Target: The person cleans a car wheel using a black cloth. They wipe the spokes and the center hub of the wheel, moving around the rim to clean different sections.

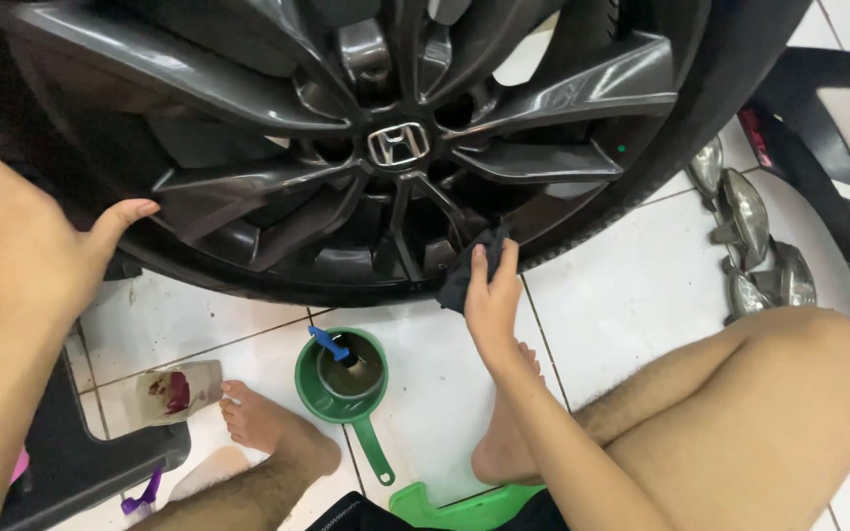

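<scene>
Right hand (492, 295): fingers clamped on a dark cloth (466, 270), pressed to the lower rim of the wheel (386, 147).
Left hand (27, 241): fingers spread, holding nothing, thumb by the tyre edge.
Cloth: bunched, hanging lengthwise up-down.
Floor: green scoop (346, 383), handle pointing toward the person.

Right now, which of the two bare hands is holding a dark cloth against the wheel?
The right hand, pressing the dark cloth on the dark alloy wheel. The left hand is open and holds nothing.

glossy dark metal alloy wheel (386, 147), matt black cloth (469, 270), green plastic dipper (346, 388), smooth white tile floor (632, 285)
</scene>
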